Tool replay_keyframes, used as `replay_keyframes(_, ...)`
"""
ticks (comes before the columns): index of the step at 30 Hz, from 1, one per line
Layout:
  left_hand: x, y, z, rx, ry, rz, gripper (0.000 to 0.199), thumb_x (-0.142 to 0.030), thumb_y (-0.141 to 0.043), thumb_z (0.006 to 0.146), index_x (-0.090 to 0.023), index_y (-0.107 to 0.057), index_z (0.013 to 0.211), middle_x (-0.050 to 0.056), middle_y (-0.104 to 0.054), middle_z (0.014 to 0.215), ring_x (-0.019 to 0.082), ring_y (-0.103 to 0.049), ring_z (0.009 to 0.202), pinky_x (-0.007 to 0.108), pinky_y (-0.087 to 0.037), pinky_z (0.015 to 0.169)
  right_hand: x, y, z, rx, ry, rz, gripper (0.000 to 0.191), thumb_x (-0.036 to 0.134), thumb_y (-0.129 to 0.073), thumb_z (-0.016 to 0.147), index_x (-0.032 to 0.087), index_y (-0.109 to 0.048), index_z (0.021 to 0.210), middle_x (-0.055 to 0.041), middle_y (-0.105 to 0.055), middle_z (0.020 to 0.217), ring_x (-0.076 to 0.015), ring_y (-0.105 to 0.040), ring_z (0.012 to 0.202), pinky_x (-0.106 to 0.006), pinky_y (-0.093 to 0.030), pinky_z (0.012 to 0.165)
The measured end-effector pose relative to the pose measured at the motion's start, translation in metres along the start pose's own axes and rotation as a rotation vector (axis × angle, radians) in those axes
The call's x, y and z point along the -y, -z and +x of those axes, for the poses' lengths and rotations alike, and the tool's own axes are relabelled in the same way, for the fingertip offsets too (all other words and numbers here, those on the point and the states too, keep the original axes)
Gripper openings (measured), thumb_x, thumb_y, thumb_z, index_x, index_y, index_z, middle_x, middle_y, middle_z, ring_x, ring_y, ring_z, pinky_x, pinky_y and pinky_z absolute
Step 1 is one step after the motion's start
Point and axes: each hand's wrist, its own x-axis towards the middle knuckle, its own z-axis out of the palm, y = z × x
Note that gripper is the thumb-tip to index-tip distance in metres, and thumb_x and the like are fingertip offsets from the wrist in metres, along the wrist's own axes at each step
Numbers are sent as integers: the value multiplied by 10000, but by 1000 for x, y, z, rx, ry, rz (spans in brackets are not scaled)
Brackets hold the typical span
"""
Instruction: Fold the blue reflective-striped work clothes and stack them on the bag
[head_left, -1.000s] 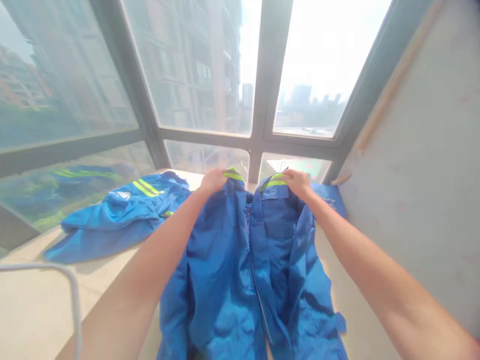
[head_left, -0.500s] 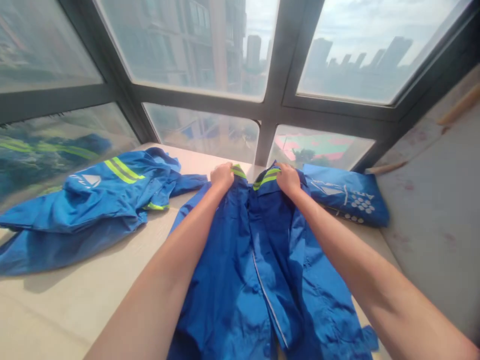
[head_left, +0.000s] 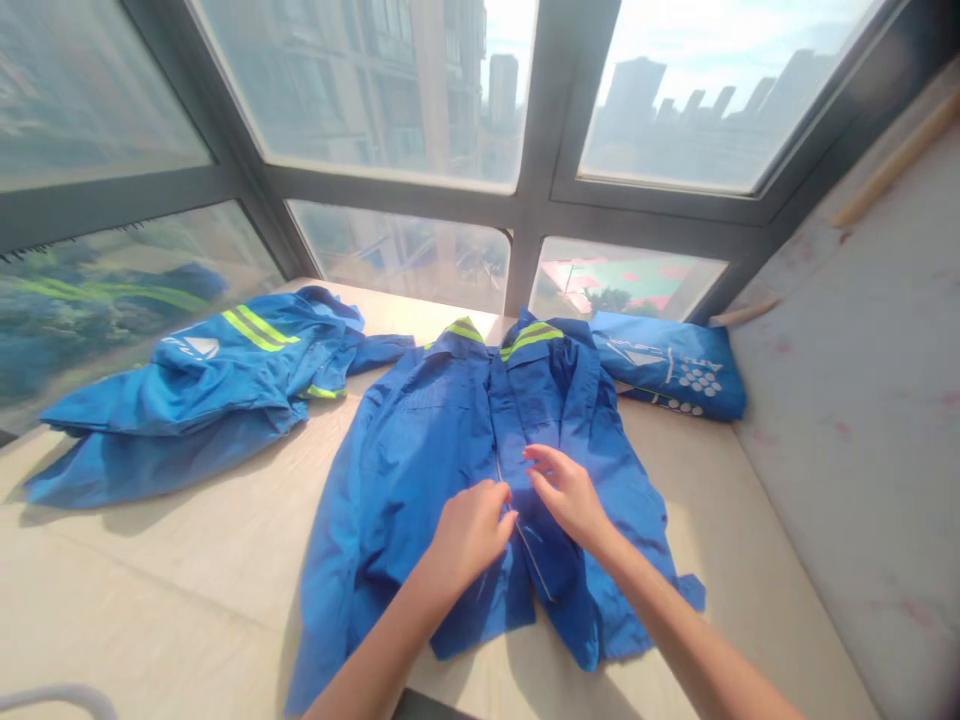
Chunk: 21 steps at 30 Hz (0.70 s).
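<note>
A blue work jacket (head_left: 420, 430) lies spread on the pale surface with its front facing up. Yellow-green stripes mark its collar, and the two front edges run down the middle. Over the left front edge is my left hand (head_left: 472, 530), its fingers loosely curled and the thumb a little apart from them. My right hand (head_left: 566, 495) hovers by the other front edge, thumb and fingers spread, holding nothing. Whether either hand touches the cloth is hard to tell.
A second blue jacket (head_left: 217, 380) lies crumpled at the left by the window. At the far right sits a folded blue garment (head_left: 675, 365) with white print, near the wall (head_left: 855, 400). Grey window frames (head_left: 525, 215) border the back. A dark edge (head_left: 431, 706) shows at the bottom.
Both hands have let go of the jacket's collar and come down toward me to the middle of its front. The view has shifted slightly, showing the jacket's lower hem.
</note>
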Motion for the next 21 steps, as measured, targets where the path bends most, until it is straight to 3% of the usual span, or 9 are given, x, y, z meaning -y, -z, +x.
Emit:
replay_keyframes(5,-16,-43,-71,-66,49,57,253,-262,-574,908,-236,-645,1150,84,-656,1124,269,-626,1040,369,-498,870,1,5,-88,-62,-72,-34,446,271,-568,830,236,-656,1266,-95,-684,1273,-248,-686,1098,-410,-564,985)
replay_keyframes(10,-14,-68,-105,-160,-58,27,439,-222,-643,841,-229,-615,1279,117,-602,1321,297,-563,1207,430,-474,1011,-18,13,-138,-124,-114,-80,552,290,-601,758,227,-638,1305,-111,-643,1357,-287,-615,1255,-462,-492,1095)
replay_keyframes(12,-8,-75,-109,-186,-100,47,432,-193,-633,838,-225,-630,1269,122,-608,1332,303,-565,1228,441,-479,1024,-25,13,-148,-126,-143,-47,566,306,-600,737,227,-647,1295,-108,-681,1300,-293,-647,1209,-454,-530,1046)
replay_keyframes(16,2,-84,-106,-259,-153,111,379,-110,-520,884,-232,-678,1206,117,-662,1261,290,-621,1165,433,-529,962,-31,11,-152,-155,-239,17,572,327,-570,739,226,-645,1297,-78,-762,1058,-276,-736,941,-429,-601,882)
replay_keyframes(21,4,-81,-102,-299,-152,69,369,-29,-464,858,-229,-718,1035,99,-687,1195,267,-644,1108,416,-547,934,-31,14,-140,-199,-266,189,482,353,-575,688,210,-714,1127,-90,-751,1142,-298,-704,1089,-427,-555,975)
